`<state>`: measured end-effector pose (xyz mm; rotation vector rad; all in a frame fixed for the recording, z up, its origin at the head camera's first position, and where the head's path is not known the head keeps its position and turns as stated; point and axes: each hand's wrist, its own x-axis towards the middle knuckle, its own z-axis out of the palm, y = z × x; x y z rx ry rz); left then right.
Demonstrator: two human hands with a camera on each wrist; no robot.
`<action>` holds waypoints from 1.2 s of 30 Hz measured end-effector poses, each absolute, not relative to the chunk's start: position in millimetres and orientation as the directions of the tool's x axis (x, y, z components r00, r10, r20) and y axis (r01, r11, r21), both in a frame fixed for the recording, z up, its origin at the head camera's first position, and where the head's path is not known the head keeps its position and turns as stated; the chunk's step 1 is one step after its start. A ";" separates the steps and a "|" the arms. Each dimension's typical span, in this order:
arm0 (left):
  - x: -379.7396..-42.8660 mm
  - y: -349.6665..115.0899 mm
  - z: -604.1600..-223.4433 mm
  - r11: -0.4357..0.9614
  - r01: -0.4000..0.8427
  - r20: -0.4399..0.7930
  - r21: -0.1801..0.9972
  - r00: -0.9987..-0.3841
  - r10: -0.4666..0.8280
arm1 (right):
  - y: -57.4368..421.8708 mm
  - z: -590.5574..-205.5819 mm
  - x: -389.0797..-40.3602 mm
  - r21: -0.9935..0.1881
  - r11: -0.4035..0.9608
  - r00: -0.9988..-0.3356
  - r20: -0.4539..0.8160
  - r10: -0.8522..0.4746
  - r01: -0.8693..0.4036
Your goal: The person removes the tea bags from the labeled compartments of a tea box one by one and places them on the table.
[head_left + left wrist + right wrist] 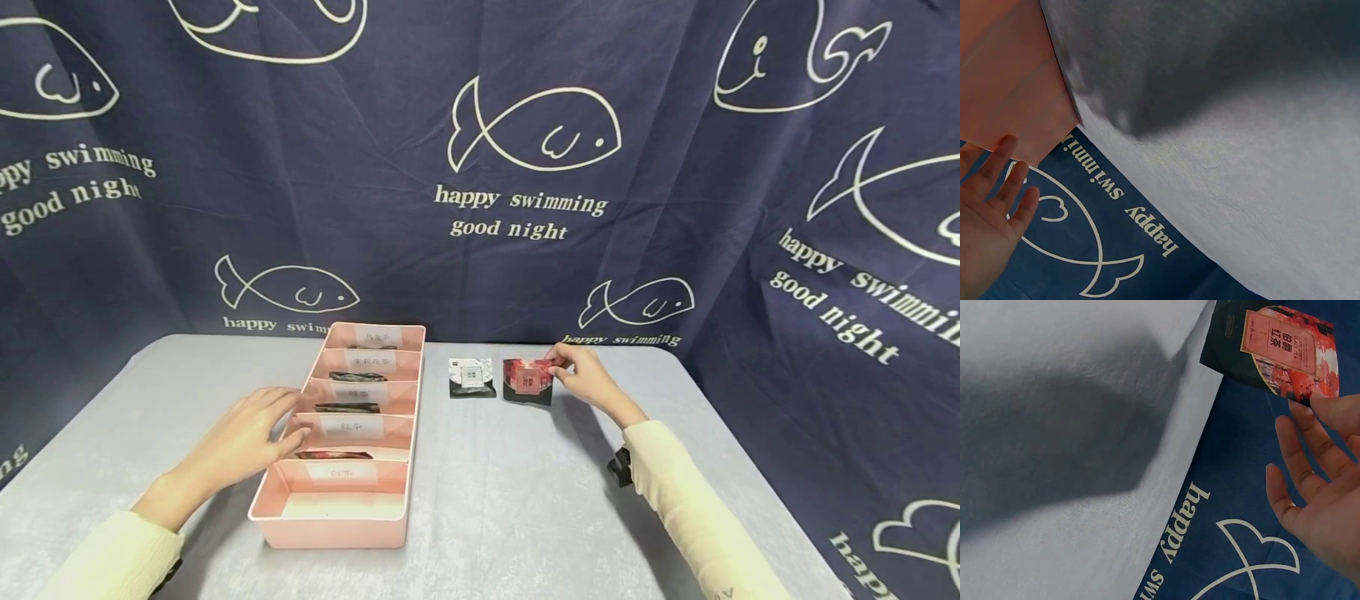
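Observation:
Between thumb and index finger, my right hand [581, 375] pinches the corner of a red and black tea bag sachet [527, 382]. Its label reads Earl Grey black tea in the right wrist view, where the sachet [1279, 350] is held up by its edge. Beside it on the table lies a white and black sachet [471, 378]. At the left, my left hand [251, 433] rests at the long side of a pink divided box [330, 533], its fingers fairly straight over the rim. Sachets stand in several compartments, among them a red one [333, 455].
Paper labels [341, 472] with Chinese writing mark the box's compartments; the front one holds no sachet. A pale grey cloth covers the table [495, 517]. Dark blue curtains [525, 275] with fish drawings hang behind and at both sides.

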<state>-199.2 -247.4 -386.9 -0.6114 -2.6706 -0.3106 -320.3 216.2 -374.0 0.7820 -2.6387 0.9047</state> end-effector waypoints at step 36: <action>-199.6 -248.2 -387.8 0.884 0.451 0.403 0.121 -0.836 0.372 | 203.6 -405.3 -349.5 -0.360 0.879 -0.938 0.265 -0.225 -0.313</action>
